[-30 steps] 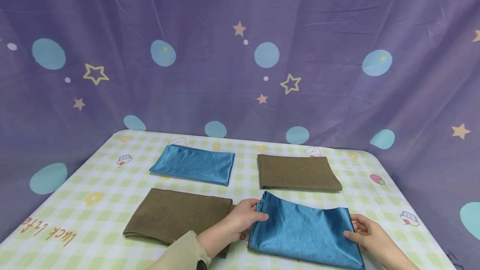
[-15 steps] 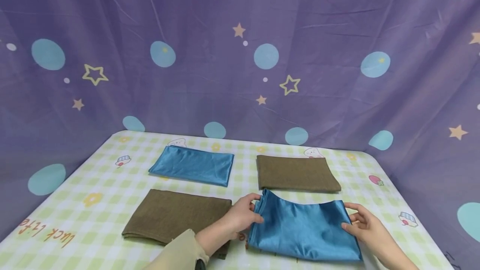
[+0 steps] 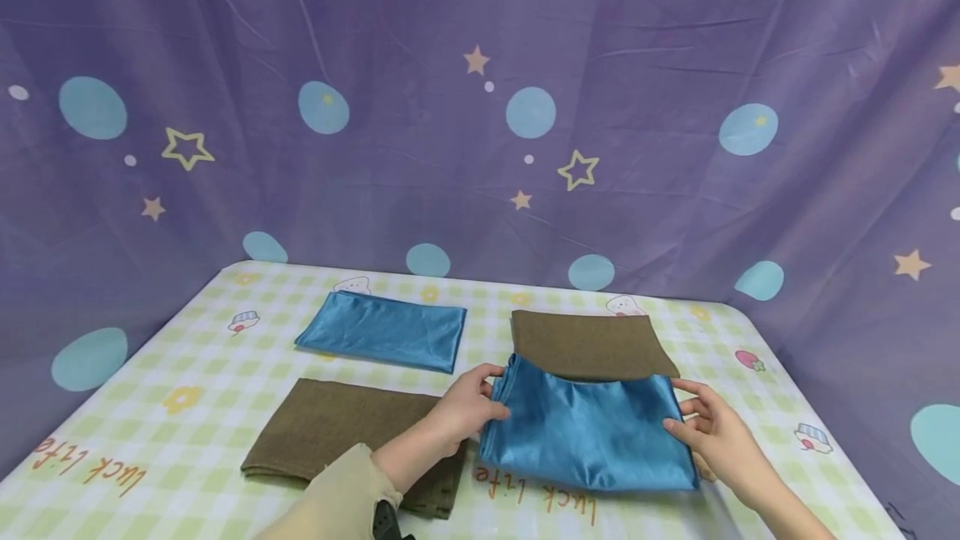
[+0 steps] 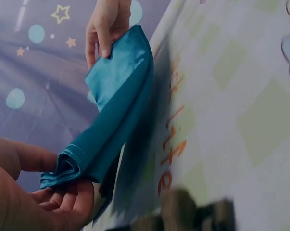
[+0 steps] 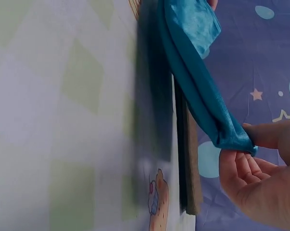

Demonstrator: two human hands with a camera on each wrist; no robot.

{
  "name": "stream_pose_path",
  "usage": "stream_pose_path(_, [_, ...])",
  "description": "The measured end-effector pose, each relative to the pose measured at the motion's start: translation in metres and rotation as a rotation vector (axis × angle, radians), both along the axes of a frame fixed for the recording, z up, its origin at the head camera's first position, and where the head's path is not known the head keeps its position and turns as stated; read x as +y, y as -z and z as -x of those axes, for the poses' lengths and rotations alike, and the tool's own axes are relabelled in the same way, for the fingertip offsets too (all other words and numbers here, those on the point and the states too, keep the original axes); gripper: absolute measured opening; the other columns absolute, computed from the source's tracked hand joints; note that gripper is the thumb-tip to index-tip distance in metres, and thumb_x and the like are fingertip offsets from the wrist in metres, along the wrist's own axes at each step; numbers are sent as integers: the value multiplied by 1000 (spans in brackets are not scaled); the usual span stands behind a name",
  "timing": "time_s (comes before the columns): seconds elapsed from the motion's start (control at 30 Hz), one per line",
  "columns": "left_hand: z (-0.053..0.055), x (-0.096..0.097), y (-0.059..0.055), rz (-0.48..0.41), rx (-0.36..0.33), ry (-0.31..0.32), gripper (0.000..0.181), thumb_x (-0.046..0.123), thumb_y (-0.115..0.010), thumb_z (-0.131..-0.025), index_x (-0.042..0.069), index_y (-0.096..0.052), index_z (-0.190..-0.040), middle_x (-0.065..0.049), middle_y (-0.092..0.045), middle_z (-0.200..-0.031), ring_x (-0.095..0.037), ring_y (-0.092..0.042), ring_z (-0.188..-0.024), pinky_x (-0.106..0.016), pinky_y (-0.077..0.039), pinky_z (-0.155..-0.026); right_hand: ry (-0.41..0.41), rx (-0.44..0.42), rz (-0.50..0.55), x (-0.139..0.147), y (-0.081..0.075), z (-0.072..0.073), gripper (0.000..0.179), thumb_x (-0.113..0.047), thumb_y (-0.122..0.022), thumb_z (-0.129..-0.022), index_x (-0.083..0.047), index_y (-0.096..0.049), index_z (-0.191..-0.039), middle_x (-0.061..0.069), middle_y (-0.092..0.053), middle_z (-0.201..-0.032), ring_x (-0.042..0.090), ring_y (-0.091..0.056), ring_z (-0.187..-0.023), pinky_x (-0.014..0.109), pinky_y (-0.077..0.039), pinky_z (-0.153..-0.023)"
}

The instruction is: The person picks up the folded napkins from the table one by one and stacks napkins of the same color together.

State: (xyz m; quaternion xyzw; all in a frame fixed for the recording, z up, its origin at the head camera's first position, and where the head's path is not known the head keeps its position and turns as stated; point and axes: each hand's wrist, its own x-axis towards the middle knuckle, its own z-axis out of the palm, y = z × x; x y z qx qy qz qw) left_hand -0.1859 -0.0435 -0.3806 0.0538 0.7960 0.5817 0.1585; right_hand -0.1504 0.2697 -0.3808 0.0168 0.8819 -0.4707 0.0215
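A folded blue satin cloth (image 3: 585, 432) hangs just above the table, sagging along its middle. My left hand (image 3: 467, 408) pinches its left end between thumb and fingers; the left wrist view shows the rolled layers of that end beside the thumb (image 4: 34, 159). At the opposite end my right hand (image 3: 712, 432) grips the edge, thumb on the near face and fingers behind. In the right wrist view a gap and a shadow separate the cloth (image 5: 197, 91) from the tabletop. Behind it lies a folded brown cloth (image 3: 592, 344), its front edge partly hidden by the blue one.
Another folded brown cloth (image 3: 337, 432) lies at the front left, partly under my left forearm. A second folded blue cloth (image 3: 386, 330) lies at the back left. Checkered covering (image 3: 172, 440) spreads over the table, and a purple curtain (image 3: 420, 190) hangs behind it.
Both hands have raised the blue cloth off the table and carried it away from me and slightly left. Its top edge now overlaps the rear brown cloth in the head view.
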Motion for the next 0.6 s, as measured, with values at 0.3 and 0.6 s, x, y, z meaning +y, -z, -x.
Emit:
stream_pose_path(0.3, [12, -12, 1, 73, 54, 3, 55, 2, -65, -78, 3, -44, -130, -13, -49, -100, -21, -47, -75, -33, -42, -63, -42, 52, 11, -9, -1, 9, 52, -14, -59, -89, -1, -36, -133, 13, -55, -100, 8, -58, -76, 24, -48, -63])
stream_pose_path(0.6, [24, -27, -9, 42, 68, -11, 53, 4, -64, -80, 4, -45, -130, -13, -50, -101, -21, -47, -79, -32, -43, -63, -61, 88, 13, -20, -11, 19, 51, -12, -57, -90, -2, -34, -135, 15, -55, -100, 6, -57, -73, 27, -47, -53])
